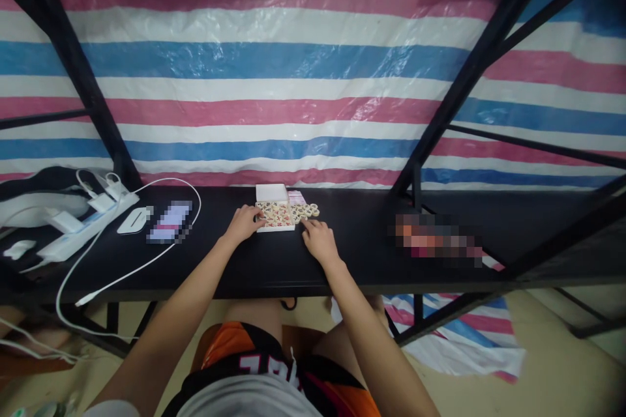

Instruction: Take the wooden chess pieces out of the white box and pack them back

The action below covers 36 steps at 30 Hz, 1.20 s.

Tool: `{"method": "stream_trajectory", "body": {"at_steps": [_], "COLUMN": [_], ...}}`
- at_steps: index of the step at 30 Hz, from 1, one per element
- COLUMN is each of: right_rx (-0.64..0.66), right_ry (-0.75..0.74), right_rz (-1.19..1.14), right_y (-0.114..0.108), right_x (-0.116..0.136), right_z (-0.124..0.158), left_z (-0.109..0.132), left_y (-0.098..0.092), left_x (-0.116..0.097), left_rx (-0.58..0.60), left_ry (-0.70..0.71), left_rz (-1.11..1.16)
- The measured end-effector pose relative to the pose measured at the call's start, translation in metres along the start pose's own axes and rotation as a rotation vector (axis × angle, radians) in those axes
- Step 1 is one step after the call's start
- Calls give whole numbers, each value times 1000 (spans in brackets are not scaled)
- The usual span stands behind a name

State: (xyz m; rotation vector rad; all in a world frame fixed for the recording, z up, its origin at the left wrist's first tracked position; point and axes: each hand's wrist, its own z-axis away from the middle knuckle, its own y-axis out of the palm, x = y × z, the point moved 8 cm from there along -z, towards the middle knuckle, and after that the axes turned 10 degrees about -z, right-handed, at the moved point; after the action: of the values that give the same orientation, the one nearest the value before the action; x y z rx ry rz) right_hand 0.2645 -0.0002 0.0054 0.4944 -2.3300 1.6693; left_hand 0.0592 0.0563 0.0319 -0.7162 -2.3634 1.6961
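Note:
A small white box [268,228] of round wooden game pieces lies on the black table [362,260]; its lid [272,192] rests just behind it. More loose pieces [306,210] sit beside the box on the right. My left hand [243,223] rests at the box's left edge, fingers curled onto the pieces inside. My right hand [319,239] lies just right of the box, fingertips bent close to the loose pieces. Whether either hand pinches a piece is hidden.
At the table's left sit a white power strip [83,225] with plugged chargers, a white cable [147,260], a white mouse [132,219] and a blurred phone [170,221]. A blurred object [435,241] lies at right. Black frame bars [469,78] cross a striped tarp.

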Motion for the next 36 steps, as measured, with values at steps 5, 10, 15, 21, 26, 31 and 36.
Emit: {"method": "stream_trajectory", "body": {"at_steps": [5, 10, 15, 21, 26, 31, 36], "right_rx": [-48, -120, -33, -22, -224, -245, -116], "right_ry": [-17, -305, -503, -474, -203, 195, 175], "right_rz": [-93, -303, -324, -387, -259, -82, 2], "right_y": [-1, -13, -11, -10, -22, -21, -10], "right_x": [0, 32, 58, 55, 14, -38, -34], "right_z": [-2, 5, 16, 12, 1, -2, -4], "left_z": [2, 12, 21, 19, 4, -5, -6], "left_y": [-9, -13, -9, -14, -16, 5, 14], "left_x": [-9, -49, -73, -72, -29, 17, 15], "left_rx": [-94, -146, -109, -138, -235, -135, -60], "left_ry": [51, 302, 495, 468, 160, -88, -79], "left_rz": [23, 45, 52, 189, 135, 15, 30]}}
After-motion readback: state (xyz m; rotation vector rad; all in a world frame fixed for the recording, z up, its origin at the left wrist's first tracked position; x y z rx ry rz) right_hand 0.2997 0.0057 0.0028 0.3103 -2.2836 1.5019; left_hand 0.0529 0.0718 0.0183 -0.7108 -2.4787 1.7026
